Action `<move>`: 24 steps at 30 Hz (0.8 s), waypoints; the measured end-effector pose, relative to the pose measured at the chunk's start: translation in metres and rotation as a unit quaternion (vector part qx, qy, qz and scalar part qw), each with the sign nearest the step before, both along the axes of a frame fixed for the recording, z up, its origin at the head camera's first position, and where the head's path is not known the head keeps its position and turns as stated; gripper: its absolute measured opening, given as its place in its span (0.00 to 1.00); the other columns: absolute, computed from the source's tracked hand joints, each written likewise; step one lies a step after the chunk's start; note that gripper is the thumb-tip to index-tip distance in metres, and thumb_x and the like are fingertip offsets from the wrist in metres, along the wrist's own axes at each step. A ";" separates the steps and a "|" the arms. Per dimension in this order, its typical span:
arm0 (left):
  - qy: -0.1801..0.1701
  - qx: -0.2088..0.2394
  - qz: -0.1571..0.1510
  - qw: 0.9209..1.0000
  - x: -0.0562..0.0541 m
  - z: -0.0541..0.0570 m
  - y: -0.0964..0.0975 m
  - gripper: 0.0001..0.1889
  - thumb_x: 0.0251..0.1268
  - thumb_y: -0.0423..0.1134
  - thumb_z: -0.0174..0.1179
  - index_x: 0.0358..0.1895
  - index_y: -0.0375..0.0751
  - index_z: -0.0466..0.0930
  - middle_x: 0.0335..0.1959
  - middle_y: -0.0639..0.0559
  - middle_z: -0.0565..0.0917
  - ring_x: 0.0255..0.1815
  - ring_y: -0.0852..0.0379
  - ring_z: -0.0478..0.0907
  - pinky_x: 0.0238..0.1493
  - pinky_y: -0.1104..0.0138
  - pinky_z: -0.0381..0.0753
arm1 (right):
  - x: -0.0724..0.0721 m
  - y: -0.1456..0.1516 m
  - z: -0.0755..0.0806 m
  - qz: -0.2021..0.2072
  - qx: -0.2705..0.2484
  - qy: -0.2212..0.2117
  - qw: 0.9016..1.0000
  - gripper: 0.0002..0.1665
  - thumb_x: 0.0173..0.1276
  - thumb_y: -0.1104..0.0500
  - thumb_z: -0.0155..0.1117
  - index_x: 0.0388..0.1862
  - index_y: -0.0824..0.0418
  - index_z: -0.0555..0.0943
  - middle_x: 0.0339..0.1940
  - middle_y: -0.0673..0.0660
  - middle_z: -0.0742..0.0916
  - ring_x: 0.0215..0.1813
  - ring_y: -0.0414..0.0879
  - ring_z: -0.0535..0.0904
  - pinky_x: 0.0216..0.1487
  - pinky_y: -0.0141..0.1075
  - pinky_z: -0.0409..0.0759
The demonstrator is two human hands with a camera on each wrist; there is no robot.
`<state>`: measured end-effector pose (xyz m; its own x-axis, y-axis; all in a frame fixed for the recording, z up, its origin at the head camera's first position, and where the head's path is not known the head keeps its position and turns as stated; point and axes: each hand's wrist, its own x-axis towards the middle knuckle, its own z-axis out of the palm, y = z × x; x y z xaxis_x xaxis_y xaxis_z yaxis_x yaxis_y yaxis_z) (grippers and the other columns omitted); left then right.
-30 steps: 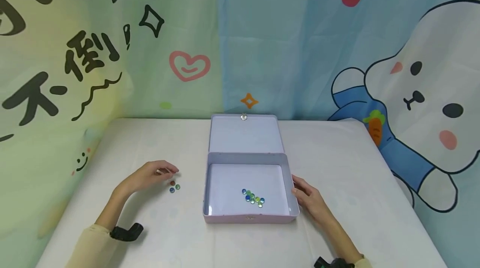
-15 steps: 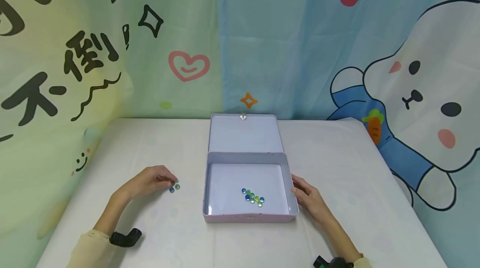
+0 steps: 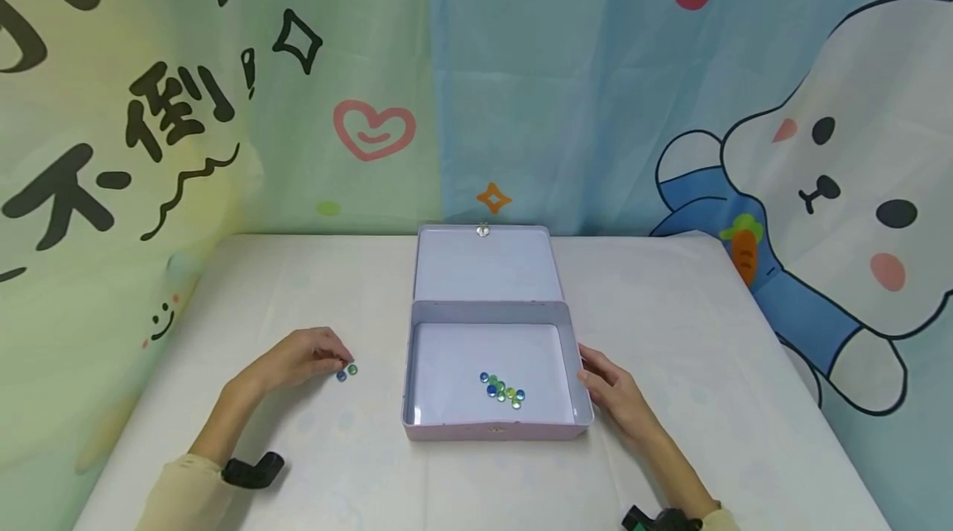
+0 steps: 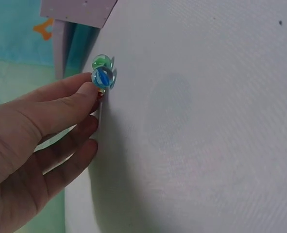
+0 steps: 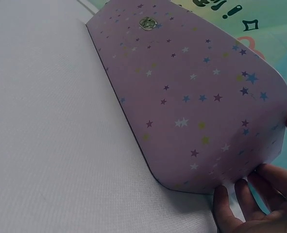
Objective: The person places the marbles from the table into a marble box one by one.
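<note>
My left hand (image 3: pixel 308 357) is at the left of the table, thumb and fingertips pinching a red marble (image 4: pixel 100 94) that they mostly hide. Close by the fingertips lie a blue marble (image 3: pixel 342 376) and a green marble (image 3: pixel 353 369); in the left wrist view the blue one overlaps the thumb tip. An open pink tin box (image 3: pixel 491 432), its front printed with small stars, stands mid-table. Several blue, green and yellowish marbles (image 3: pixel 501 391) are clustered on its floor. My right hand (image 3: pixel 618 394) holds the box's right side, thumb at the rim and fingers against the outer wall.
The box's hinged lid (image 3: pixel 487 265) leans back behind it, with a metal clasp (image 3: pixel 483 230) at its top edge. A white cloth covers the table (image 3: pixel 670 308). Behind hangs a printed curtain (image 3: pixel 521 84). Each wrist wears a black camera strap (image 3: pixel 253 471).
My left hand has come down and slightly toward me onto the red marble, which its fingers now pinch. The right hand and the box stay where they were.
</note>
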<state>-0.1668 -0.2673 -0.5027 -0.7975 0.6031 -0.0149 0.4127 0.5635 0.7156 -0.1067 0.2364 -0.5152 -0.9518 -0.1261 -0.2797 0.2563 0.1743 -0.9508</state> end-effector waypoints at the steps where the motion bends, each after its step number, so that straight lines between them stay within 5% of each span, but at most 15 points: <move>1: 0.003 -0.002 -0.002 1.000 0.000 0.000 0.000 0.06 0.62 0.31 0.63 0.41 0.40 0.86 0.37 0.51 0.85 0.40 0.56 0.81 0.44 0.71 0.81 | 0.000 0.000 0.001 0.000 0.001 0.001 1.000 0.34 0.73 0.57 0.53 0.74 0.66 0.60 0.72 0.69 0.67 0.55 0.23 0.73 0.54 0.21 0.74; 9: 0.018 -0.014 -0.006 1.000 -0.002 0.001 0.001 0.07 0.63 0.30 0.62 0.43 0.39 0.84 0.38 0.51 0.86 0.41 0.57 0.82 0.44 0.70 0.81 | 0.001 0.000 0.001 0.004 -0.005 0.008 1.000 0.33 0.73 0.58 0.53 0.74 0.67 0.60 0.72 0.70 0.68 0.55 0.24 0.73 0.54 0.21 0.74; 16: 0.062 -0.007 0.033 0.998 -0.003 0.011 -0.004 0.07 0.60 0.29 0.64 0.42 0.37 0.84 0.37 0.51 0.86 0.39 0.62 0.82 0.43 0.72 0.82 | 0.000 0.000 -0.001 0.006 -0.003 0.008 1.000 0.34 0.73 0.57 0.54 0.74 0.66 0.60 0.72 0.69 0.68 0.55 0.24 0.73 0.54 0.22 0.74; 24: 0.044 0.008 0.047 0.998 -0.005 0.027 0.003 0.08 0.64 0.36 0.63 0.45 0.40 0.85 0.38 0.56 0.86 0.38 0.70 0.79 0.43 0.72 0.81 | -0.001 0.002 -0.001 0.005 0.004 0.008 1.000 0.33 0.73 0.57 0.53 0.74 0.67 0.60 0.72 0.70 0.68 0.55 0.24 0.72 0.54 0.21 0.74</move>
<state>-0.1719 -0.2641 -0.4759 -0.8483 0.5254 0.0661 0.4203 0.5921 0.6876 -0.1073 0.2380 -0.5166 -0.9548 -0.1330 -0.2659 0.2397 0.1849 -0.9531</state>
